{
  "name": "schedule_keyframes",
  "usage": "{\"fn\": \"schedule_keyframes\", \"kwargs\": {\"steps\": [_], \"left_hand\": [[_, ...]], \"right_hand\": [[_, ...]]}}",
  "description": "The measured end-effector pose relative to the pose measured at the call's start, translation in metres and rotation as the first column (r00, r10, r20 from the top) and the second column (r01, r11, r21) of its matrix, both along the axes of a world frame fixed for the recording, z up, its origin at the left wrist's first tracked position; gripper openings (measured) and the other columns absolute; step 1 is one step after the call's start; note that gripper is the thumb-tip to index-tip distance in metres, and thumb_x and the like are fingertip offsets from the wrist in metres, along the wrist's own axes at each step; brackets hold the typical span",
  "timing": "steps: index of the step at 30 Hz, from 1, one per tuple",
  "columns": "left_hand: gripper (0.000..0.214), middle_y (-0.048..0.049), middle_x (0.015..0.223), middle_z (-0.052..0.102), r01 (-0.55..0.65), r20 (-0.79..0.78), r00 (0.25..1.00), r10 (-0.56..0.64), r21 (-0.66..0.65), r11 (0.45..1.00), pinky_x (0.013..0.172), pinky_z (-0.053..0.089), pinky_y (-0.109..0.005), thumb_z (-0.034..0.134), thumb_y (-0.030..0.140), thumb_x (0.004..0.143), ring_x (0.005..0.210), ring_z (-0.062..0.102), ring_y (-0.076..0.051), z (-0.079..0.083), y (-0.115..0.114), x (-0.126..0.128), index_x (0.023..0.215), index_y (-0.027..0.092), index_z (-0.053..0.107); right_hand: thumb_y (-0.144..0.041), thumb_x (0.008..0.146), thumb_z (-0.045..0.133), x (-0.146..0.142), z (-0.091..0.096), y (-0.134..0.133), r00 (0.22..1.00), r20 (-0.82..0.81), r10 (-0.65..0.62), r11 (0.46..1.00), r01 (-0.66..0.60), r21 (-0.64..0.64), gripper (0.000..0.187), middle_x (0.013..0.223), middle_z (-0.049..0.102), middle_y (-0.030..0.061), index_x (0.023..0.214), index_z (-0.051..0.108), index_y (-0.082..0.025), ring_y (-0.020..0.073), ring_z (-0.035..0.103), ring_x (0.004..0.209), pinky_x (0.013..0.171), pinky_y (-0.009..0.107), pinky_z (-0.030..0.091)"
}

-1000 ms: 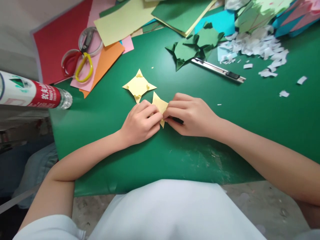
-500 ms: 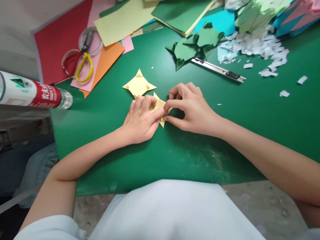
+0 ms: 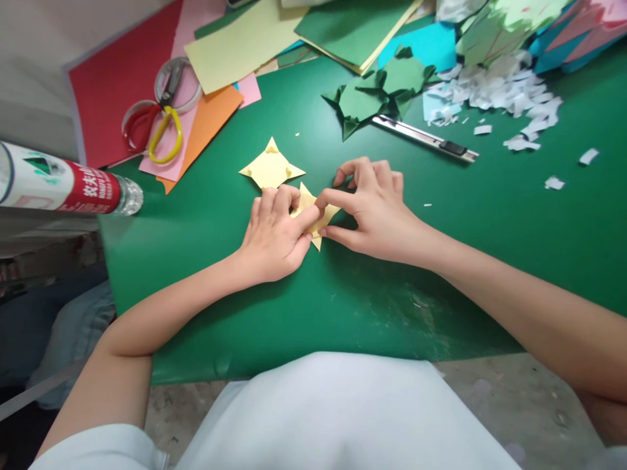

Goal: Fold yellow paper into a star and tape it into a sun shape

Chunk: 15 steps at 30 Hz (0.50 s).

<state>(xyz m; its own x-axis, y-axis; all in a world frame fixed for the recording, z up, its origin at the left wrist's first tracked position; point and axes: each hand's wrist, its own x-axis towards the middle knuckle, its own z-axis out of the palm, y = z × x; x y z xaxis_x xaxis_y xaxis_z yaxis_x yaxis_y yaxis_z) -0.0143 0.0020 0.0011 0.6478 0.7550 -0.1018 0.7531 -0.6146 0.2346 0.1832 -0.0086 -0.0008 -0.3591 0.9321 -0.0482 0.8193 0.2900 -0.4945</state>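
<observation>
- Label-wrapped plastic bottle [image 3: 83,188] at the left edge of the green table [image 3: 220,333]; its contents cannot be made out.
- Finished-looking yellow paper star [image 3: 270,171] lying flat, just beyond the left hand [image 3: 274,238].
- Left hand lies over the left part of a second yellow star [image 3: 329,218]; whether its grip pinches or only presses, I cannot tell.
- That second star lies on the table beneath and between both hands.
- Right hand [image 3: 379,212]: thumb and index tips apart, over the star's right side.
- Light-green folded-paper form [image 3: 499,32], far right; contents unclear.
</observation>
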Motion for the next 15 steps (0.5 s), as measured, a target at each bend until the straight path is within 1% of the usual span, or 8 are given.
{"fn": "schedule_keyframes", "kwargs": {"steps": [4,8,15], "left_hand": [[0.026,-0.0127,0.116,0.047,0.001,0.005,1.000,-0.001,-0.016,1.000,0.089,0.038,-0.046,0.050,0.027,0.089,0.108,0.042,-0.032,0.000,0.000,0.000,0.113,0.024,0.059],[0.027,-0.0131,0.116,0.047,0.017,0.031,0.999,-0.017,-0.010,1.000,0.090,0.037,-0.048,0.050,0.025,0.088,0.107,0.042,-0.032,-0.001,0.001,-0.002,0.113,0.023,0.059],[0.021,-0.0119,0.112,0.048,0.056,0.089,0.994,-0.060,0.038,0.998,0.090,0.038,-0.049,0.052,0.021,0.085,0.105,0.042,-0.030,-0.006,0.001,-0.007,0.105,0.023,0.059]], "right_hand": [[-0.045,0.087,0.058,0.000,-0.001,0.000,1.000,0.026,-0.018,1.000,0.019,-0.011,0.025,0.125,0.043,0.0114,0.104,0.067,-0.029,0.0349,0.040,0.115,0.093,0.053,0.034],[-0.046,0.087,0.058,0.003,-0.003,0.000,1.000,0.024,-0.006,1.000,0.006,0.000,0.025,0.124,0.043,0.0110,0.104,0.066,-0.029,0.0342,0.040,0.115,0.093,0.053,0.034],[-0.041,0.090,0.053,0.010,-0.005,-0.001,0.999,-0.028,0.028,0.999,-0.026,0.037,0.025,0.125,0.048,0.0108,0.107,0.066,-0.030,0.0327,0.043,0.114,0.092,0.052,0.033]]}}
